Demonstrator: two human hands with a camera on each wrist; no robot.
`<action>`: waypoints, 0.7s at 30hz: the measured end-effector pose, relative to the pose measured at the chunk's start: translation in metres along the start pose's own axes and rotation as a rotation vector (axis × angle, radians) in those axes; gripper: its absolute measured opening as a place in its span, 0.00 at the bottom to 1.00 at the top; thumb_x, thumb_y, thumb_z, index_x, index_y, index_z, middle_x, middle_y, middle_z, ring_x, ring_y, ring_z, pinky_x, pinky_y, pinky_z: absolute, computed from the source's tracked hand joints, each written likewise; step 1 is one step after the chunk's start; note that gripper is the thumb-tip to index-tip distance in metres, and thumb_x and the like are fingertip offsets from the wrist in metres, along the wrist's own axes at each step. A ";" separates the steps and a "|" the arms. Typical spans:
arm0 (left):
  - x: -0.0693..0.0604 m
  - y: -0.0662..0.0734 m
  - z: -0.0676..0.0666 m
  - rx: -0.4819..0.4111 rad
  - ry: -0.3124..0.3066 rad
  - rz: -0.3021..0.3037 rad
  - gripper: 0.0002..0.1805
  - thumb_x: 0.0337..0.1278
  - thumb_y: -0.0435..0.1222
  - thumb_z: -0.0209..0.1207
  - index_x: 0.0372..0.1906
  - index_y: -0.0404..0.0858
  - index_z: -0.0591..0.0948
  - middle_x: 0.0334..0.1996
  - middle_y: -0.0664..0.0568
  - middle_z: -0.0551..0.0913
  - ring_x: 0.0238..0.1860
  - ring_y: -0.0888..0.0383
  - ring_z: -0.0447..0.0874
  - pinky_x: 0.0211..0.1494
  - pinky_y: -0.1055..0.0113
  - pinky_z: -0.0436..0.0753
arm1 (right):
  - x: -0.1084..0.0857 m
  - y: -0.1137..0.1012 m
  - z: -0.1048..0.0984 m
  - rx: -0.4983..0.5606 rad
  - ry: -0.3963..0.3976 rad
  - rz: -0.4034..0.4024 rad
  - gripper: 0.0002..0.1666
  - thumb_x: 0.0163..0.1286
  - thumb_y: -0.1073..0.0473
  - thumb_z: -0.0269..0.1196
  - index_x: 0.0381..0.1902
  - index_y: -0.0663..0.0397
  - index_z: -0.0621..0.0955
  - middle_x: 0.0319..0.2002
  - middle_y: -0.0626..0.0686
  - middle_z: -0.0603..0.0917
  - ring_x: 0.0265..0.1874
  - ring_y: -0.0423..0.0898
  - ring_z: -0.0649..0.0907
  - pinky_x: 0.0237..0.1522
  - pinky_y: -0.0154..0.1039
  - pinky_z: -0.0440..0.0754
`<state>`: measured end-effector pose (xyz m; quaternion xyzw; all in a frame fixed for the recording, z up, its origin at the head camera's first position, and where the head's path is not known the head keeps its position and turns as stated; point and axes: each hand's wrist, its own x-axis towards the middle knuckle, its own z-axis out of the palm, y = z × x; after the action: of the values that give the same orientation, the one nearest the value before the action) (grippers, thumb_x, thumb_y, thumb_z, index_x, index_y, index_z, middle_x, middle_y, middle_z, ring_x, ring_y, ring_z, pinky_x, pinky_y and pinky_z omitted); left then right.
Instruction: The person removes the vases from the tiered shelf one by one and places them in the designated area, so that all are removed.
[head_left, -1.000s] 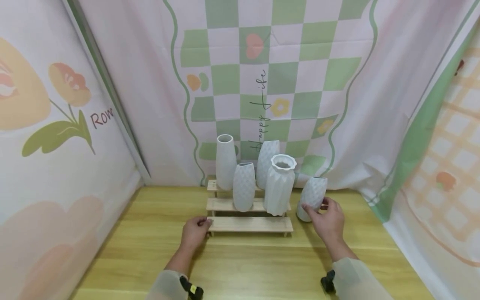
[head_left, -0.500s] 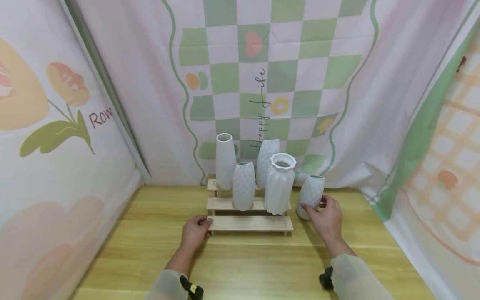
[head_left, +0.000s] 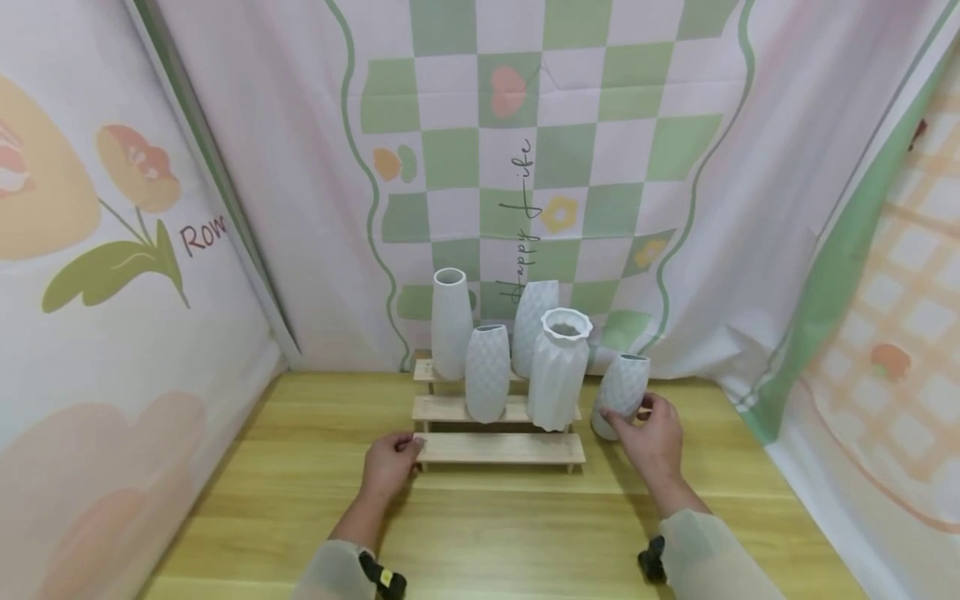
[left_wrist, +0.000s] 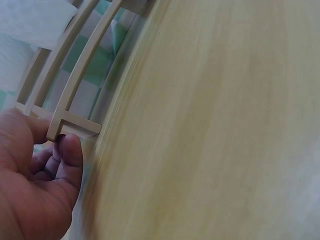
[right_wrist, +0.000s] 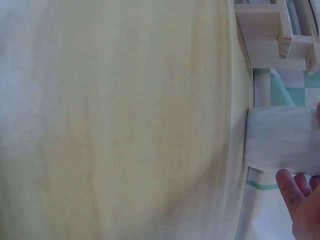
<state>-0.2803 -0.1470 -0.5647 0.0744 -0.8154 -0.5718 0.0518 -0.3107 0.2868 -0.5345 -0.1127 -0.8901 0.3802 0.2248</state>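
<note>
My left hand [head_left: 389,468] pinches the left end of the lowest tier of a wooden three-tier stand [head_left: 498,448]; the left wrist view shows thumb and finger of the hand [left_wrist: 40,180] at the tier's corner [left_wrist: 56,125]. To the right of the stand, my right hand [head_left: 656,442] holds a white textured vase [head_left: 626,385] low on its body, with the vase upright at the tabletop. In the right wrist view this vase [right_wrist: 282,139] lies between the thumb, at the frame's edge, and the fingers of the hand [right_wrist: 305,205].
On the middle tier stand a textured vase [head_left: 487,375] and a ruffled-rim vase [head_left: 558,375]. The top tier bears a tall smooth vase [head_left: 452,329] and another textured vase [head_left: 528,321]. Patterned cloth [head_left: 510,167] hangs behind the wooden tabletop [head_left: 315,450].
The vase in my right hand has shifted slightly left, towards the stand. My left hand keeps its place on the stand.
</note>
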 end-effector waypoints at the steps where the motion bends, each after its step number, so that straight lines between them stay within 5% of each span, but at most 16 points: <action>1: 0.000 0.000 0.000 -0.001 0.001 0.002 0.23 0.70 0.41 0.65 0.57 0.25 0.82 0.38 0.44 0.87 0.26 0.56 0.85 0.30 0.66 0.86 | 0.000 0.000 0.000 -0.001 0.002 0.001 0.48 0.59 0.38 0.77 0.63 0.66 0.74 0.54 0.64 0.77 0.49 0.60 0.79 0.49 0.56 0.79; 21: -0.001 0.001 -0.001 0.006 0.000 0.010 0.22 0.70 0.40 0.65 0.57 0.25 0.83 0.36 0.45 0.87 0.25 0.56 0.84 0.29 0.65 0.85 | -0.012 -0.014 -0.008 0.059 0.111 -0.027 0.49 0.58 0.39 0.79 0.64 0.65 0.72 0.49 0.61 0.74 0.42 0.54 0.73 0.38 0.44 0.69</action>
<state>-0.2788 -0.1470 -0.5630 0.0705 -0.8175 -0.5690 0.0543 -0.2970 0.2779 -0.5235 -0.1151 -0.8661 0.3963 0.2821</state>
